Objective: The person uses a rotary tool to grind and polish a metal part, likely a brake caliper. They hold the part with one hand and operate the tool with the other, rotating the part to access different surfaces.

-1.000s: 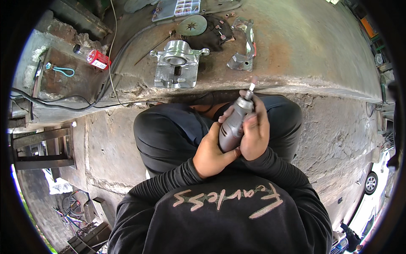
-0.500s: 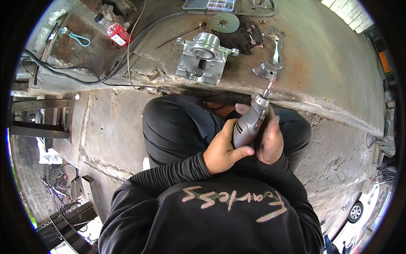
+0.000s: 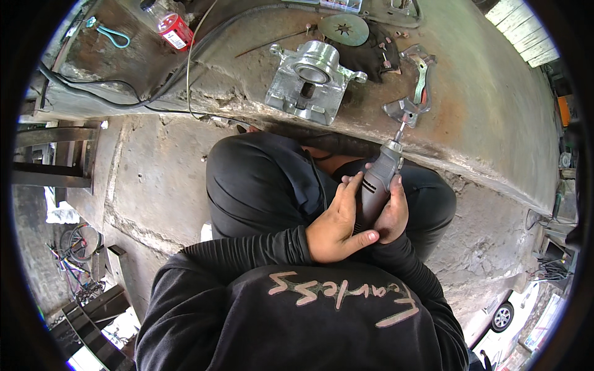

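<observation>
A grey rotary tool is held over my lap, its nose tilted away and to the right. My left hand lies along the tool's left side, fingers against the body and thumb across its rear end. From the right, my right hand cups the body, with fingertips showing past its far left edge. A small pinkish grinding tip on the tool's shaft overlaps the near end of a metal caliper bracket; contact cannot be made out. To the left, a silver brake caliper sits on the concrete ledge.
Behind the caliper are a round greenish plate, a dark cloth and several small grinding bits. A red-labelled bottle, a teal cord loop and a black cable lie left. The ledge's rough edge runs before my knees.
Both hands have settled closer around the rotary tool, my right hand wrapping its side. The ledge and its things sit slightly higher and farther right in view.
</observation>
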Demonstrator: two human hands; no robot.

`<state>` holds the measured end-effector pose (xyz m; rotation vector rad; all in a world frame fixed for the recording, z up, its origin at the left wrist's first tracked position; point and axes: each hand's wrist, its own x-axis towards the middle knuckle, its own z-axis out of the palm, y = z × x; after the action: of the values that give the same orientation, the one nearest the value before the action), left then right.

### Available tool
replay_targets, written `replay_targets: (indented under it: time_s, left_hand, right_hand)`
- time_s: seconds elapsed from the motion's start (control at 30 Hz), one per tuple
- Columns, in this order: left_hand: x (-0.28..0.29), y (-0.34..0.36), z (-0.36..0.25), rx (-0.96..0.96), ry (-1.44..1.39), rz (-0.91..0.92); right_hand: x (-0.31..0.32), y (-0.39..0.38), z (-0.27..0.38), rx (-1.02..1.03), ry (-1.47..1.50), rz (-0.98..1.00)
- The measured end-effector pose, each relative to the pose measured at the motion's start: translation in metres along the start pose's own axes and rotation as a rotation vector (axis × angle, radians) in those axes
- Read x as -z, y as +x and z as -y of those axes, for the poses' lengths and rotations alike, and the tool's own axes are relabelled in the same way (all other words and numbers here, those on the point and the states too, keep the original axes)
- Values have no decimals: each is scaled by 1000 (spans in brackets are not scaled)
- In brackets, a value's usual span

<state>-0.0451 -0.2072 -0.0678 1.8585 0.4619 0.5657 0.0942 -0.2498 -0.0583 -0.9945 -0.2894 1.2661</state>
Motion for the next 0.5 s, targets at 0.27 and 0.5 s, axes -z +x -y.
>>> replay_targets:
  time_s: [0.27, 0.5]
  left_hand:
    - [2, 3, 4, 139, -114, 31]
    - [0, 2, 3, 141, -55, 29]
  right_hand:
    - [2, 5, -7, 160, -230, 11]
    - [5, 5, -9, 235, -431, -9]
